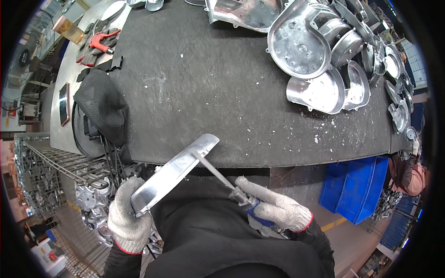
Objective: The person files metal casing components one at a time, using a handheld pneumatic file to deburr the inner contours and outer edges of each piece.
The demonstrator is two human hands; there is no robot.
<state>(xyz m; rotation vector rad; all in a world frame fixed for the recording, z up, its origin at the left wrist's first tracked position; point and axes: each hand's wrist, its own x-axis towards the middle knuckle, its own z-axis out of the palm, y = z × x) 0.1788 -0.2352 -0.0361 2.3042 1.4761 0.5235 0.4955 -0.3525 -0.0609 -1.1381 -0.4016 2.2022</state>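
My left hand [129, 215], in a pale knit glove with a red cuff edge, grips one end of a silver cast metal part [172, 173]. The part is tilted, its other end reaching up over the table's front edge. In my gloved right hand [283, 211] is a deburring tool [241, 196] with a metal collar and a blue band on its body. Its long thin shank runs up to the left, and the tip meets the part near the upper end. My right index finger lies stretched along the tool.
Silver castings [301, 44] are piled on the dark mat [199, 92], with metal chips scattered about. A black mesh cap [99, 104], a phone [64, 104] and a red-handled tool [101, 41] lie left. Below stand a wire basket [65, 162] of castings and blue bins [354, 187]. Another person [410, 176] is far right.
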